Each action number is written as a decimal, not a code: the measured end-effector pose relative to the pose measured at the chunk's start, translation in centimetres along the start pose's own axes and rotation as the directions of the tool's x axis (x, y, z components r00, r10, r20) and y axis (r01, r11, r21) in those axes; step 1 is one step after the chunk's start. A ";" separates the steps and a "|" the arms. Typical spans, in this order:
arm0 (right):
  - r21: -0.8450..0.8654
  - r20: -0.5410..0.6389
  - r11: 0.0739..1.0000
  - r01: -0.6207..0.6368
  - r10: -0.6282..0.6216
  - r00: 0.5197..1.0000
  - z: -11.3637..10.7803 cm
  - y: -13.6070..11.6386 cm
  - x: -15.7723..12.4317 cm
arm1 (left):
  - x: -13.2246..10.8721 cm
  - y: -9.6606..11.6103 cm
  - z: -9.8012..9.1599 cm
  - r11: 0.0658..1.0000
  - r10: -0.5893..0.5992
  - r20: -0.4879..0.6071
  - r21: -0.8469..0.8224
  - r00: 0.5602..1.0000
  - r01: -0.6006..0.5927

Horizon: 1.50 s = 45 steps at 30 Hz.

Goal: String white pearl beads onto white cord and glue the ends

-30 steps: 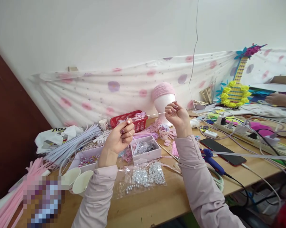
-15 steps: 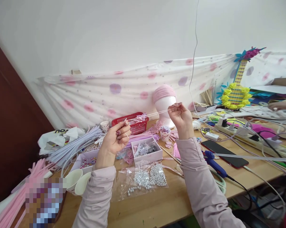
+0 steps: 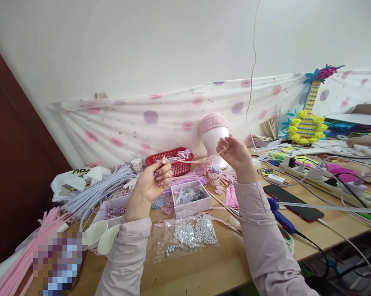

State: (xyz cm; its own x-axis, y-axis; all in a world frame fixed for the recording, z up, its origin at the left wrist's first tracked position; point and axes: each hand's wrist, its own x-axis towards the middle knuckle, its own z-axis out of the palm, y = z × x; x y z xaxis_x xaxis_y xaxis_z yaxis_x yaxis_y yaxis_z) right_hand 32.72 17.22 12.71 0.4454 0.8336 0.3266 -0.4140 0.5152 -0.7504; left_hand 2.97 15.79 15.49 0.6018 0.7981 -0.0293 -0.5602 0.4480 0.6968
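Both my hands are raised above the table with a thin white string [image 3: 176,159] running between them. My left hand [image 3: 153,179] pinches one end between thumb and forefinger, its other fingers curled, and a short bit of string shows by them. My right hand [image 3: 236,158] has its fingers bent, with the string looped about the fingertips. The string hangs a little slack. Behind my right hand stands a white foam head [image 3: 208,142] with a pink wrapped top [image 3: 214,120]. Below are a red basket [image 3: 185,167], a white box of small parts [image 3: 193,208] and bagged white beads [image 3: 205,230].
A blue glue gun [image 3: 282,218], a black phone [image 3: 293,201] and a power strip [image 3: 333,185] with tangled cables lie at right. White pipe cleaners [image 3: 95,191], pink ones [image 3: 46,230] and paper cups [image 3: 95,233] sit at left. Another person's hand [image 3: 360,142] shows at far right.
The string was taut and straight and is now slacker. My right hand has turned and its fingers have loosened, while my left hand has barely moved.
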 end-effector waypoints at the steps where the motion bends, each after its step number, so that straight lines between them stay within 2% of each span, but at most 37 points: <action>1: -0.152 -0.020 0.988 -0.037 0.034 0.999 0.2 0.1 -0.4 | 0.1 -0.1 0.0 1.000 0.026 -0.007 -0.006 1.000 -0.026; 3: -0.413 -0.088 0.905 -0.101 0.071 0.994 0.7 0.0 -1.2 | 0.5 -0.4 0.1 0.997 0.078 -0.037 -0.015 0.996 -0.078; 6: -0.689 -0.158 0.717 -0.103 -0.011 0.987 2.0 -0.6 -2.3 | 0.9 -0.7 0.1 0.990 0.138 -0.111 -0.016 0.984 -0.140; 8: -0.802 -0.149 0.594 -0.059 -0.103 0.984 3.1 -1.4 -3.2 | 1.0 -0.7 0.1 0.985 0.165 -0.162 -0.015 0.973 -0.169; 10: -0.872 -0.090 0.490 0.016 -0.193 0.977 4.2 -2.3 -4.3 | 1.0 -0.7 0.2 0.981 0.184 -0.198 -0.017 0.963 -0.191; 12: -0.903 0.010 0.413 0.121 -0.261 0.965 5.3 -3.1 -5.5 | 0.8 -0.7 0.4 0.978 0.199 -0.216 -0.020 0.956 -0.208; 15: -0.874 0.231 0.363 0.324 -0.276 0.933 7.3 -3.5 -7.3 | 0.6 -0.8 0.8 0.972 0.222 -0.227 -0.024 0.948 -0.233; 19: -0.757 0.527 0.315 0.573 -0.224 0.820 10.4 -1.7 -9.8 | 0.6 -1.4 1.2 0.966 0.248 -0.213 -0.022 0.945 -0.259; 22: -0.731 0.604 0.236 0.640 -0.215 0.768 12.2 0.2 -11.4 | 0.6 -1.9 1.5 0.955 0.284 -0.195 -0.034 0.939 -0.296; 27: -0.758 0.602 0.135 0.639 -0.235 0.763 13.3 1.9 -12.4 | 0.5 -2.4 2.1 0.938 0.322 -0.178 -0.076 0.930 -0.339; 31: -0.743 0.617 0.156 0.650 -0.213 0.757 13.4 2.4 -12.1 | 0.3 -2.5 2.3 0.934 0.332 -0.161 -0.085 0.930 -0.348; 38: -0.670 0.668 0.359 0.650 -0.091 0.739 12.2 1.4 -10.3 | 0.1 -1.2 1.4 0.946 0.293 -0.223 -0.076 0.930 -0.316; 42: -0.635 0.665 0.507 0.583 -0.027 0.747 10.0 0.4 -10.0 | 0.0 0.5 0.3 0.935 0.302 -0.279 -0.102 0.912 -0.340; 45: -0.610 0.614 0.640 0.467 0.010 0.789 7.0 0.6 -10.6 | 0.2 1.6 -0.7 0.904 0.345 -0.307 -0.145 0.887 -0.402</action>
State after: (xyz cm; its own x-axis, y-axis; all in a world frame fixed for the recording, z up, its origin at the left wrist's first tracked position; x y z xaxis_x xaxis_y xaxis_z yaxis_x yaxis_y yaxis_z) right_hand 22.18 10.12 12.85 -0.1400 0.7850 0.6035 0.4276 0.5977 -0.6782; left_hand 1.78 16.91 16.03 0.1653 0.9862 -0.0056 -0.8311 0.1423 0.5376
